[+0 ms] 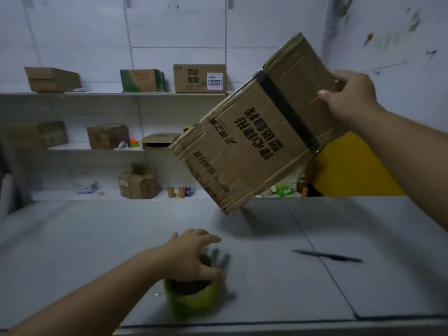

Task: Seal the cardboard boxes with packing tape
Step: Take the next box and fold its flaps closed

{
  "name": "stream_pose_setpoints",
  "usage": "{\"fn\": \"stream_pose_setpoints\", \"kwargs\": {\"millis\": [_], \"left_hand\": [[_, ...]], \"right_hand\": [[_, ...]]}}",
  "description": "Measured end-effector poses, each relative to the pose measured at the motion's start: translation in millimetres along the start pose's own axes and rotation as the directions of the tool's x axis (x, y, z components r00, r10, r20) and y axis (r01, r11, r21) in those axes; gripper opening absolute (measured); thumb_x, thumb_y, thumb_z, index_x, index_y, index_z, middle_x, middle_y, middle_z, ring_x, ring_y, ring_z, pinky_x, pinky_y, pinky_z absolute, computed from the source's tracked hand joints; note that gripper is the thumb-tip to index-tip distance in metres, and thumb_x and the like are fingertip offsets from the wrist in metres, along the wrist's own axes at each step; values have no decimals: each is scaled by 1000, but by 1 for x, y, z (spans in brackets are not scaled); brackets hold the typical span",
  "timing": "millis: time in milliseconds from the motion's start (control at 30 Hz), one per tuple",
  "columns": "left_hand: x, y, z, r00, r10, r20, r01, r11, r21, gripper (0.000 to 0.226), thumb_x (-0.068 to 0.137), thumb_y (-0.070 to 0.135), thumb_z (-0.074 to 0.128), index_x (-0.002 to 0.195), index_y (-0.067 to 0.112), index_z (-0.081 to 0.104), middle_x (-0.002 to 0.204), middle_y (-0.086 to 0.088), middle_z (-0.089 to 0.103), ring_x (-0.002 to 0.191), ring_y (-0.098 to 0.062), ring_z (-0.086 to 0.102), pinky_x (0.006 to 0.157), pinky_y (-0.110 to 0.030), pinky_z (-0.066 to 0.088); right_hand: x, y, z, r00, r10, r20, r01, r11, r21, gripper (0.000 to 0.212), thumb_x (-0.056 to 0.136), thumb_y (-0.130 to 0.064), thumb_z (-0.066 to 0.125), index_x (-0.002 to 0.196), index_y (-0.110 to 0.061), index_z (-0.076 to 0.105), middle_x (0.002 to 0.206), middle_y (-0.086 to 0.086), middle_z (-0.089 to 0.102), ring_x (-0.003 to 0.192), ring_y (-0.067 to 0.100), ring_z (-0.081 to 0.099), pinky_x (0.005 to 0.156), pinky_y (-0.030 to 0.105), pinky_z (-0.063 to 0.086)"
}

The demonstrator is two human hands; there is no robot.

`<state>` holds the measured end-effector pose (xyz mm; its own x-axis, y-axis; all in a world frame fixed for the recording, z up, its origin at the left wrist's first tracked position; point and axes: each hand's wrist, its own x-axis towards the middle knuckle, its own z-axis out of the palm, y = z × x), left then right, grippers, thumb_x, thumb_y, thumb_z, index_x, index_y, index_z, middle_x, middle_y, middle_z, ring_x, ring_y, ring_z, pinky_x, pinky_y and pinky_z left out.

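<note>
Right fingers (326, 95) grip the raised cardboard box (254, 141) at its edge; left fingers (210, 238) spread over the tape roll (191, 302), grip unclear.

Brown cardboard box (257, 139), black print, black tape band (288, 110); yellow-green tape roll (191, 299); grey table (97, 238).

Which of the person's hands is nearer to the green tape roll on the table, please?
Left. The left hand is directly over the green tape roll, thumb by its rim; the right hand is raised far off to the right, gripping the flattened cardboard box.
</note>
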<state>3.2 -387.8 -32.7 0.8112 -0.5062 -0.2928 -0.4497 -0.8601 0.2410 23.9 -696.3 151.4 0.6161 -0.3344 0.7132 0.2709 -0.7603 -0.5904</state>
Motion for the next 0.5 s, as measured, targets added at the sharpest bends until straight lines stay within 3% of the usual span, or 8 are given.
{"fn": "stream_pose_setpoints", "kwargs": {"millis": [133, 233, 300, 367, 433, 500], "left_hand": [[-4, -6, -2, 995, -2, 96, 5, 1000, -23, 80, 70, 72, 59, 139, 48, 26, 147, 11, 27, 132, -17, 30, 111, -43, 29], [-3, -12, 3, 996, -21, 88, 24, 999, -36, 86, 69, 75, 56, 143, 43, 24, 149, 11, 29, 133, -14, 33, 111, -36, 30], [-2, -16, 6, 1000, -24, 9, 24, 998, -59, 93, 68, 78, 51, 147, 38, 20, 154, 12, 23, 138, -11, 27, 114, -33, 23], [0, -22, 6, 990, -65, -123, 37, 976, -215, 89, 73, 71, 49, 148, 35, 17, 155, 12, 20, 139, -9, 26, 113, -29, 21], [5, -30, 2, 967, -123, -224, 18, 908, -420, 82, 78, 62, 53, 147, 37, 18, 153, 11, 27, 134, -10, 34, 111, -29, 28], [11, -35, -6, 940, -154, -304, -24, 859, -512, 77, 79, 54, 59, 144, 41, 20, 148, 10, 35, 128, -11, 42, 109, -32, 36]], "right_hand": [[5, 1, 4, 993, -106, 60, 110, 992, -68, 41, 92, -18, 60, 133, -18, 54, 127, 7, 60, 115, 24, 55, 95, 28, 41], [11, -5, 7, 963, -249, 105, 259, 961, -95, 40, 91, -13, 60, 131, -20, 57, 125, 6, 62, 116, 23, 55, 102, 34, 43], [13, -10, 8, 926, -356, 127, 371, 920, -127, 40, 90, -7, 58, 128, -20, 60, 122, 7, 64, 116, 25, 56, 102, 38, 44], [12, -13, 10, 898, -408, 165, 433, 886, -166, 43, 87, 0, 57, 127, -16, 60, 122, 11, 64, 116, 28, 56, 102, 40, 44], [9, -12, 13, 875, -423, 236, 470, 860, -201, 44, 86, 2, 58, 127, -14, 60, 124, 12, 63, 116, 30, 56, 102, 39, 43], [8, -15, 14, 846, -436, 306, 502, 845, -184, 42, 87, -1, 59, 125, -18, 61, 120, 11, 64, 112, 28, 57, 99, 43, 47]]}}
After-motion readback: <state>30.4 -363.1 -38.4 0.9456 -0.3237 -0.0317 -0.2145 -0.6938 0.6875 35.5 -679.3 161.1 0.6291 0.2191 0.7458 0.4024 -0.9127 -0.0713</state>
